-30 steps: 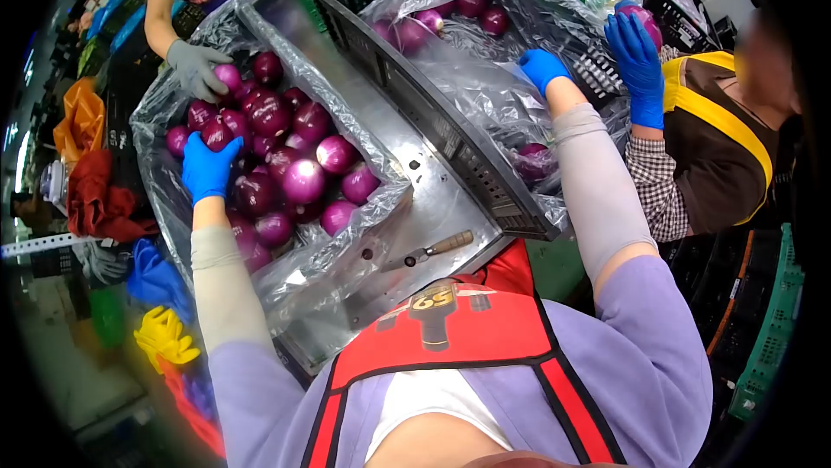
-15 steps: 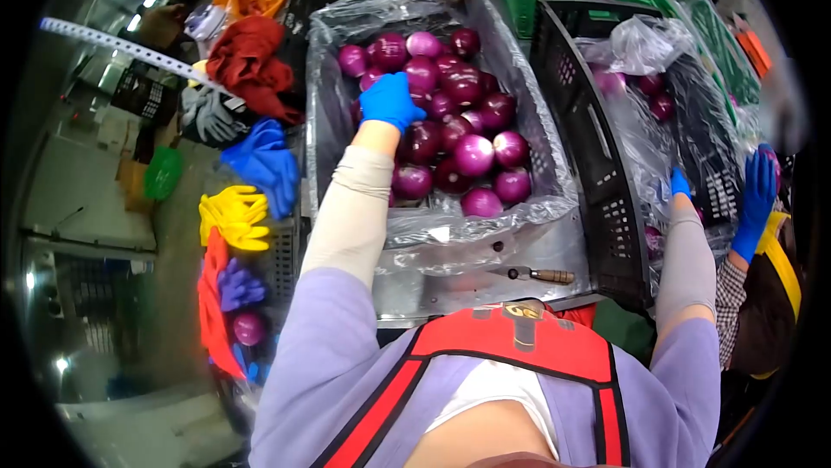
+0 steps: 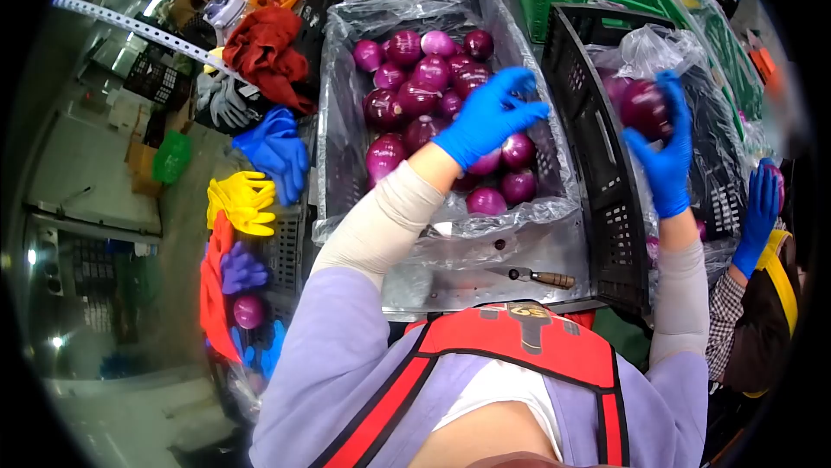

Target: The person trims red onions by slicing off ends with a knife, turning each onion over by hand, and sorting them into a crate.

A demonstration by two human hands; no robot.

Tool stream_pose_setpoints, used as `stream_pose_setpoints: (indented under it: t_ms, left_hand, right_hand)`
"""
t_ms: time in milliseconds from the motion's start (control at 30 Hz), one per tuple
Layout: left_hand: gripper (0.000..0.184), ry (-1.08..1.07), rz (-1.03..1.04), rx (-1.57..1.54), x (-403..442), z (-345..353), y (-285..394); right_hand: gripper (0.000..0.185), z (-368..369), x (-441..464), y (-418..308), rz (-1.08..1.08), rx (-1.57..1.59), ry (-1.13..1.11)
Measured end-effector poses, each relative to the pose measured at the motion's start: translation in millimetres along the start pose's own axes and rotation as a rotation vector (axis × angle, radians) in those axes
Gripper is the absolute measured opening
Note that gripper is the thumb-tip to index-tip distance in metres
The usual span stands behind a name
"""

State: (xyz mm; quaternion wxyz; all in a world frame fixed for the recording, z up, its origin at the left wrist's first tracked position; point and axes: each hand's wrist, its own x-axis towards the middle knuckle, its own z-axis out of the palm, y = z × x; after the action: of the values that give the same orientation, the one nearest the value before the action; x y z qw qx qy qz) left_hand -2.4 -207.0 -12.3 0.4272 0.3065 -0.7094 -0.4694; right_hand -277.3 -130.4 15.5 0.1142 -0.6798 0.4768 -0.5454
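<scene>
Holding a large, round, glossy purple onion (image 3: 647,110) at the right of the frame, the right hand (image 3: 668,161), in a thin blue glove, had its grip clamped on it, thumb to the left and fingers along the far right side. Hand and onion were above a black perforated plastic crate (image 3: 606,200) with crumpled clear plastic inside.

Near the centre of the frame, the left hand (image 3: 485,122), also blue-gloved, hung over a heap of shiny round purple onions (image 3: 420,97). Its grip stood apart, a gap showing between thumb and bent fingers, with nothing visible between them. The heap lay in a rectangular crate covered by a clear plastic liner (image 3: 332,135), just left of the black crate.

Below that crate, a knife with a brown wooden handle (image 3: 552,279) lay on a shiny metal tabletop (image 3: 459,288). Toward the lower right, a co-worker's blue-gloved hand (image 3: 760,208) was against another onion, mostly hidden. A green plastic crate (image 3: 535,13) stood at the upper right. At the left of the frame were yellow rubber gloves (image 3: 241,204), a crumpled dark red cloth (image 3: 268,52) and a single loose purple onion (image 3: 248,312).
</scene>
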Motion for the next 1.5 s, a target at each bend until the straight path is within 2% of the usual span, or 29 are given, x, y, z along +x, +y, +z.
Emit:
stream_pose_setpoints:
  t_ms: [67,100,133,167,200,267,300,333,367,467,567,667,800,900,967,1033,1067,1167,1200,1267,1300,1333,1367,1433,1500]
  left_hand:
    - [0.045,-0.156,-0.239,-0.325,-11.2,25.5,7.2]
    - [0.044,-0.235,-0.519,-0.452,-16.0,37.5,25.8]
    - [0.049,-0.323,-0.368,-0.726,-18.2,51.8,7.3]
    - [0.055,-0.303,-0.543,-0.645,-18.2,52.8,6.5]
    - [0.062,-0.373,-0.479,-0.499,-17.3,52.2,21.7]
    - [0.075,-0.452,-0.496,-0.578,-18.1,45.2,29.5]
    - [0.081,-0.452,-0.589,-0.790,-19.0,44.9,22.7]
    - [0.087,-0.391,-0.640,-0.751,-20.0,51.8,40.7]
    - [0.081,-0.368,-0.658,-0.821,-21.4,52.6,33.4]
    - [0.072,-0.346,-0.608,-0.813,-20.5,53.8,30.3]
    - [0.065,-0.360,-0.566,-0.903,-22.9,54.3,31.2]
    - [0.064,-0.337,-0.532,-0.928,-24.5,54.9,38.6]
    - [0.067,-0.283,-0.620,-0.975,-26.2,51.3,32.3]
    - [0.068,-0.232,-0.676,-0.991,-28.4,46.6,27.7]
    - [0.069,-0.219,-0.699,-1.001,-28.6,46.1,26.7]
    - [0.056,-0.259,-0.655,-1.145,-28.0,46.5,26.4]
    - [0.056,-0.260,-0.656,-1.145,-27.5,46.7,26.2]
    - [0.067,-0.271,-0.664,-1.066,-26.3,48.3,32.0]
    - [0.067,-0.317,-0.544,-0.841,-25.8,50.3,43.1]
    - [0.067,-0.358,-0.423,-0.616,-25.9,53.6,48.3]
    - [0.066,-0.257,-0.444,-0.677,-26.3,54.8,46.5]
    - [0.066,-0.154,-0.465,-0.737,-26.7,55.6,44.6]
    - [0.066,-0.155,-0.465,-0.738,-26.9,55.6,42.4]
    - [0.065,-0.066,-0.114,-0.425,-27.0,53.9,39.5]
    - [0.068,-0.035,-0.088,-0.376,-29.3,52.4,45.2]
  right_hand:
    - [0.085,18.6,-17.9,-21.8,0.070,0.117,-0.210]
    - [0.087,26.7,-24.6,-26.2,0.049,0.134,-0.254]
    - [0.089,35.0,-31.0,-30.2,0.028,0.152,-0.298]
    - [0.091,38.9,-33.3,-32.2,0.014,0.126,-0.325]
    - [0.092,41.7,-33.6,-32.3,0.105,0.229,-0.311]
    - [0.094,38.8,-32.1,-31.3,0.198,0.349,-0.293]
    - [0.095,38.7,-31.6,-27.3,0.117,0.285,-0.279]
    - [0.096,38.4,-31.5,-23.8,0.036,0.218,-0.258]
    - [0.096,37.8,-31.5,-20.7,-0.042,0.151,-0.232]
    - [0.097,34.0,-25.3,-27.8,0.118,0.227,-0.343]
    - [0.099,34.2,-26.6,-27.1,-0.061,0.295,-0.226]
    - [0.098,32.1,-25.2,-30.1,-0.059,0.337,-0.231]
    - [0.098,29.4,-25.9,-36.2,0.051,0.492,-0.236]
    - [0.093,27.8,-26.7,-38.6,0.086,0.501,-0.231]
    - [0.082,26.9,-27.5,-37.1,0.058,0.457,-0.244]
    - [0.076,26.4,-27.9,-38.9,0.059,0.445,-0.242]
    - [0.071,26.7,-28.0,-39.8,0.059,0.434,-0.243]
    - [0.067,30.4,-31.1,-36.9,0.084,0.482,-0.225]
    - [0.067,29.9,-30.6,-35.8,0.084,0.481,-0.224]
    - [0.071,29.0,-28.8,-33.1,-0.005,0.418,-0.242]
    - [0.071,31.0,-29.8,-34.1,-0.005,0.417,-0.242]
    - [0.073,34.6,-31.7,-35.5,0.139,0.557,-0.200]
    - [0.075,36.9,-33.6,-35.3,0.284,0.694,-0.157]
    - [0.075,37.4,-34.6,-33.9,0.348,0.728,-0.181]
    - [0.070,36.7,-35.0,-40.4,0.809,1.113,-0.304]
